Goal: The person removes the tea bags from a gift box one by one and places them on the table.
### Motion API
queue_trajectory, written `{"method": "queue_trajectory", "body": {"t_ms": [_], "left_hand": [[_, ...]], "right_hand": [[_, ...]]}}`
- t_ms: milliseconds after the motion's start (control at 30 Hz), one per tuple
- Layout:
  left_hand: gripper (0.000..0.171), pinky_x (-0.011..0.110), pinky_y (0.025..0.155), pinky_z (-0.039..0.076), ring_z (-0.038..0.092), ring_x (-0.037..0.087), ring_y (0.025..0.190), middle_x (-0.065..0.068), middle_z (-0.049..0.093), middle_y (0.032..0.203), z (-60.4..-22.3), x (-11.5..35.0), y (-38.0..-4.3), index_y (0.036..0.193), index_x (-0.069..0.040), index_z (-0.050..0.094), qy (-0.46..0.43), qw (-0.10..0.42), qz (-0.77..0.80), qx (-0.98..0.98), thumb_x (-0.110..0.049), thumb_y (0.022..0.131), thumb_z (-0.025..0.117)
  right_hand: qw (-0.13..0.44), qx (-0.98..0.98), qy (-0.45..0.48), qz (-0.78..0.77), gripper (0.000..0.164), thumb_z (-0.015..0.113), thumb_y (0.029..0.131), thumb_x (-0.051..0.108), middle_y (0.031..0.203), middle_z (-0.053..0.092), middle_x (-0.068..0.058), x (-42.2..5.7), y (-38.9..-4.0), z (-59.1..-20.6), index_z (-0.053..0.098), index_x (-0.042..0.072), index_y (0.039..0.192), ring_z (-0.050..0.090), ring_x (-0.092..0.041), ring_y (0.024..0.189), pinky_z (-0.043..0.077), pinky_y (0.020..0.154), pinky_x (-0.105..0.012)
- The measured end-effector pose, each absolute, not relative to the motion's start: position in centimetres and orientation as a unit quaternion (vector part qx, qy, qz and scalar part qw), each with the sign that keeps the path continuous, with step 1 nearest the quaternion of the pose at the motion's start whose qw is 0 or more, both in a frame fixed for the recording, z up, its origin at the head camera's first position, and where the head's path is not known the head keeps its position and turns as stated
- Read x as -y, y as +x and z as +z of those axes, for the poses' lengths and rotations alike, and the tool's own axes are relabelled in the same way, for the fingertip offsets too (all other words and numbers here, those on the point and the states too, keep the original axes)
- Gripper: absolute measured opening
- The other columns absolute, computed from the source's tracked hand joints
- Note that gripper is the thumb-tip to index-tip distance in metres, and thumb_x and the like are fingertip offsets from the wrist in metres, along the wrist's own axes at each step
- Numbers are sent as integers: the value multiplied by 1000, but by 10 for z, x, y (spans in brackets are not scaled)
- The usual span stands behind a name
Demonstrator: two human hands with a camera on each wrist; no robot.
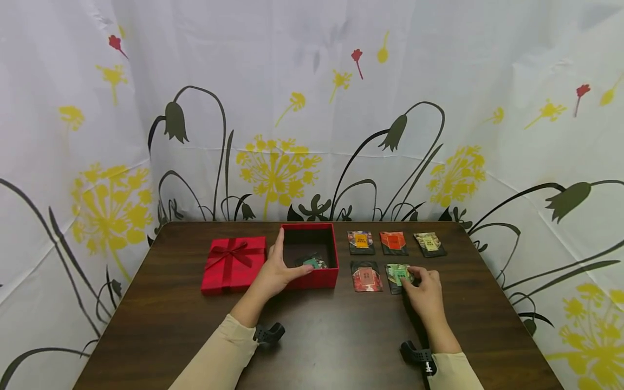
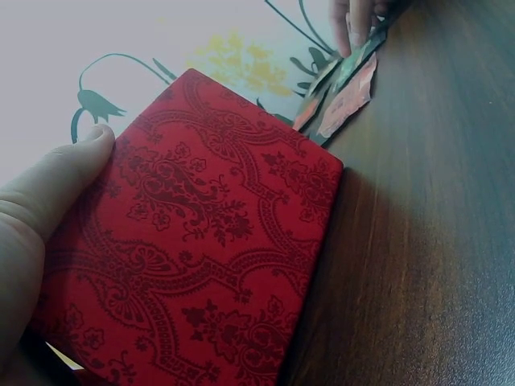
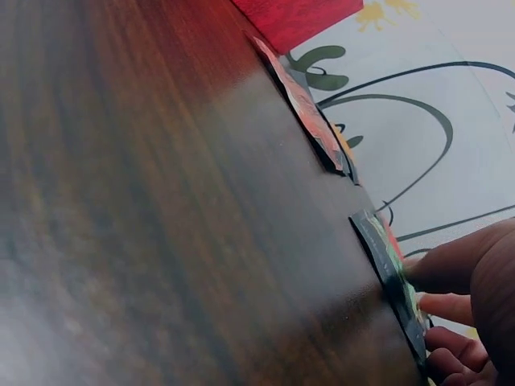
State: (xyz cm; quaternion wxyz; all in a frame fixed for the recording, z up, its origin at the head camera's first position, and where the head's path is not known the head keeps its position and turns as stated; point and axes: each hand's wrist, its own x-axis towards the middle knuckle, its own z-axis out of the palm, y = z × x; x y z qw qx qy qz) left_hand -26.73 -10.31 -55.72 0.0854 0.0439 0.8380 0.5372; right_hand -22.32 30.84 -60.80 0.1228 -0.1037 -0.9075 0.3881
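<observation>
My left hand [image 1: 275, 273] is at the near left corner of an open red gift box [image 1: 312, 280]. Its straight fingers lie along the left side, and the thumb lies over the front rim; the left wrist view shows the thumb at the upper edge of the patterned front wall. Inside the dark box lies a green packet [image 1: 316, 262]. To the right, my right hand [image 1: 426, 292] pinches a green and black packet [image 1: 397, 273] on the table by its right side. In the right wrist view the fingertips are at the packet's edge.
Left of the box lies its red lid [image 1: 233, 265] with a dark ribbon bow. A pink packet [image 1: 366, 276] is beside the green one. Behind them are an orange-labelled packet [image 1: 361, 242], a red packet [image 1: 394, 242] and a pale-labelled packet [image 1: 430, 244]. A flowered curtain [image 1: 302, 108] hangs behind the table.
</observation>
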Motion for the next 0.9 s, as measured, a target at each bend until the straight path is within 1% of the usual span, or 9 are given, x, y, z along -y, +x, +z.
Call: {"method": "queue_trajectory", "body": {"t_ms": [100, 200, 267, 333, 400, 500, 667, 767, 900], "left_hand": [[136, 75, 124, 33, 26, 50, 163, 16, 14, 181, -556, 103, -268, 175, -40, -7, 48, 81, 539, -837, -60, 82, 91], [135, 76, 123, 33, 26, 50, 163, 15, 14, 181, -557, 104, -268, 175, -41, -7, 51, 79, 540, -836, -59, 83, 91], [136, 76, 123, 33, 26, 50, 164, 15, 13, 181, -556, 104, -268, 175, -41, -7, 52, 81, 540, -836, -60, 83, 91], [136, 76, 123, 33, 25, 51, 164, 15, 13, 182, -556, 104, -267, 175, -41, -7, 53, 82, 540, -836, -60, 83, 91], [137, 76, 124, 33, 25, 50, 164, 16, 13, 181, -556, 104, -267, 175, -40, -7, 54, 83, 541, -835, -60, 82, 91], [136, 76, 123, 33, 25, 50, 164, 16, 13, 181, -555, 102, -268, 176, -38, -6, 55, 82, 544, -833, -58, 83, 92], [135, 76, 122, 35, 26, 50, 164, 16, 14, 181, -555, 101, -267, 176, -38, -6, 52, 82, 542, -835, -57, 84, 91], [136, 75, 122, 35, 25, 49, 164, 15, 14, 181, -556, 102, -265, 175, -40, -6, 50, 82, 541, -835, -60, 82, 91], [135, 75, 122, 36, 27, 51, 163, 16, 14, 181, -556, 102, -265, 175, -41, -7, 44, 81, 537, -838, -59, 83, 91]], "right_hand": [[140, 898, -114, 402, 36, 77, 100, 14, 119, 55, -23, -308, -224, -609, 70, -3, 131, 53, -33, 102, 46, 88, -44], [161, 883, -128, 421, 28, 74, 102, 13, 114, 57, -19, -308, -225, -609, 72, -2, 126, 53, -24, 92, 46, 79, -29], [175, 870, -138, 439, 24, 73, 103, 12, 113, 58, -18, -307, -224, -609, 73, -1, 123, 52, -18, 88, 44, 75, -21], [185, 858, -149, 455, 21, 72, 104, 11, 112, 59, -17, -306, -224, -608, 73, -1, 121, 51, -13, 88, 42, 74, -17], [190, 849, -158, 467, 19, 71, 104, 10, 113, 60, -17, -304, -223, -607, 72, -1, 120, 49, -12, 90, 40, 75, -15], [194, 839, -171, 480, 18, 68, 105, 10, 114, 60, -16, -303, -221, -603, 72, -1, 119, 49, -14, 93, 39, 77, -17], [198, 813, -173, 519, 18, 66, 108, 12, 114, 61, -12, -298, -214, -583, 72, 0, 120, 52, -14, 94, 42, 77, -21], [186, 796, -155, 555, 20, 65, 110, 16, 110, 64, -4, -293, -209, -567, 72, 2, 122, 53, -9, 92, 45, 76, -21], [143, 772, -124, 607, 18, 63, 111, 16, 104, 64, 2, -280, -205, -542, 69, 4, 123, 59, -15, 94, 51, 80, -24]]}}
